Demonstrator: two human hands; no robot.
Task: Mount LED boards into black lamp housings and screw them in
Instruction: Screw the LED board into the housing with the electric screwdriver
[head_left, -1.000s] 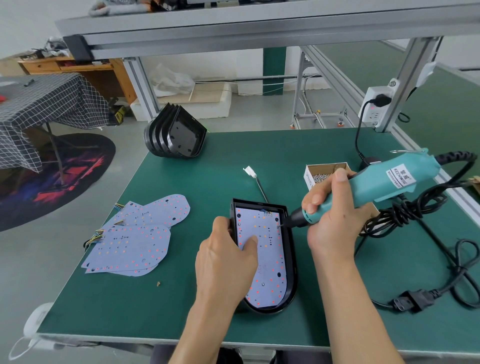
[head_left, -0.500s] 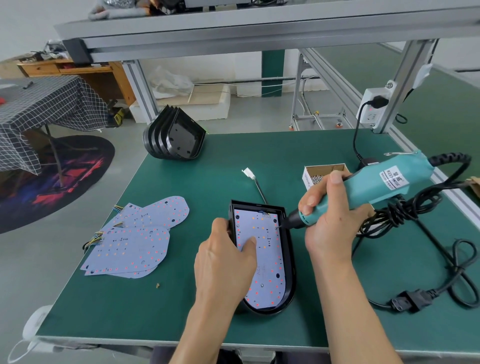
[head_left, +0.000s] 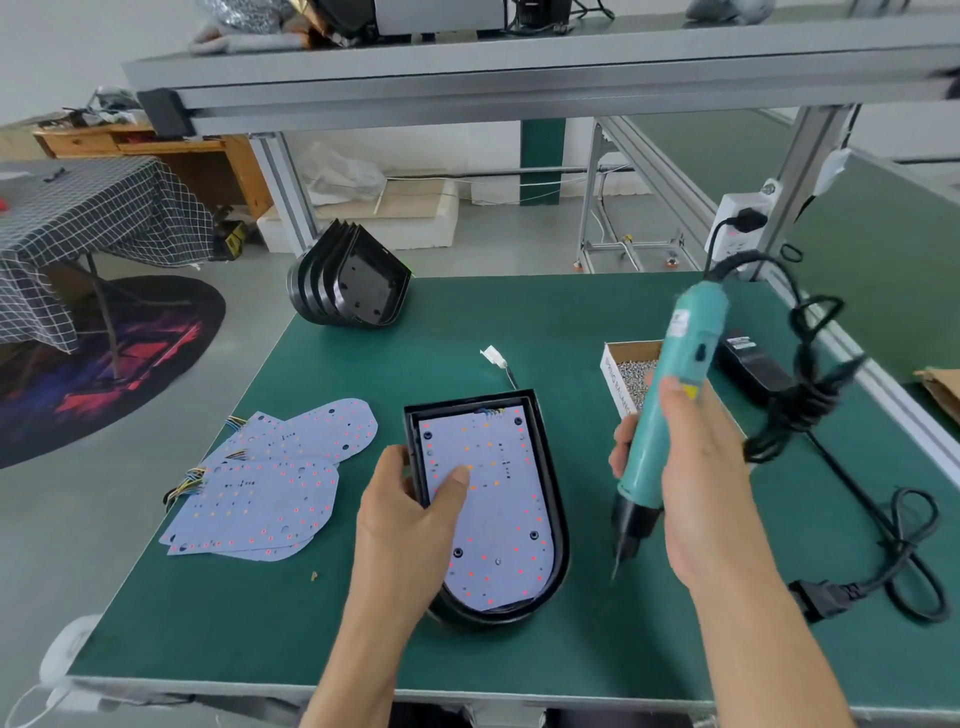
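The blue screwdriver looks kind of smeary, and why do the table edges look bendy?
In the head view, the electric screwdriver in the right hand is softly motion-blurred, while the LED board under the left hand stays sharp. The wide-angle lens curves the green table and the frame's straight edges. Lighting is soft and even, with faint shadows.

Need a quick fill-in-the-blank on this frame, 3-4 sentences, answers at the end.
1. The right hand grips the teal ____, bit pointing down and off the board.
2. The left hand holds the black housing, thumb pressing on the ____ inside it.
3. The box of screws sits to the ____ of the housing.
4. The spare LED boards lie on the green mat to the housing's ____.

Missing words: electric screwdriver; LED board; right; left
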